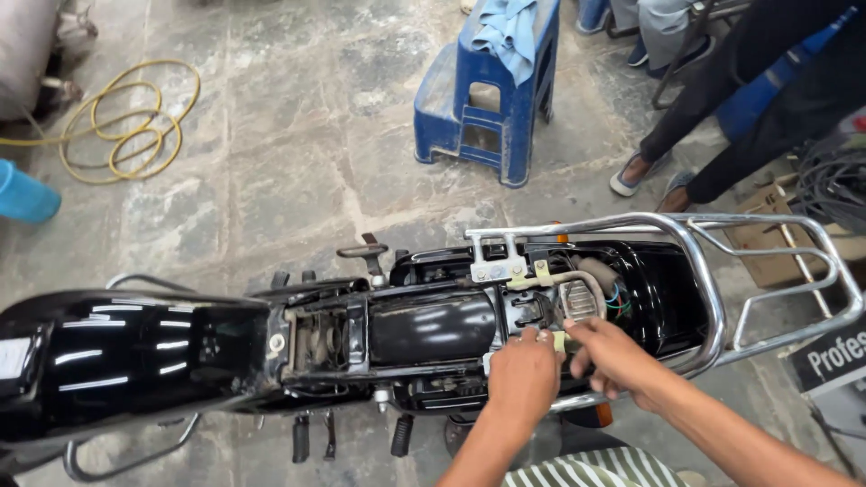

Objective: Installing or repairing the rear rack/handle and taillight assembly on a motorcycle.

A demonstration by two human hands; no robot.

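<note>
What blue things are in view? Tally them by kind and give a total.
Blue stool: 1
Blue cloth draped on the stool: 1
Blue container at the left edge: 1
Total: 3
Both hands, left hand and right hand, are on the black motorcycle, not on anything blue.

The left hand [521, 377] and right hand [616, 359] cover whatever small part they pinch at the near edge of the motorcycle frame [424, 329]; only a pale sliver shows between the fingertips, too small to identify. The fuel tank [117, 356] runs off the left edge. The wiring [616, 302] beneath the chrome rear carrier [722, 271] is too fine to trace. A seated person [767, 99] at the top right is cut off above the legs, and the blue tub [25, 194] is clipped by the left edge.
</note>
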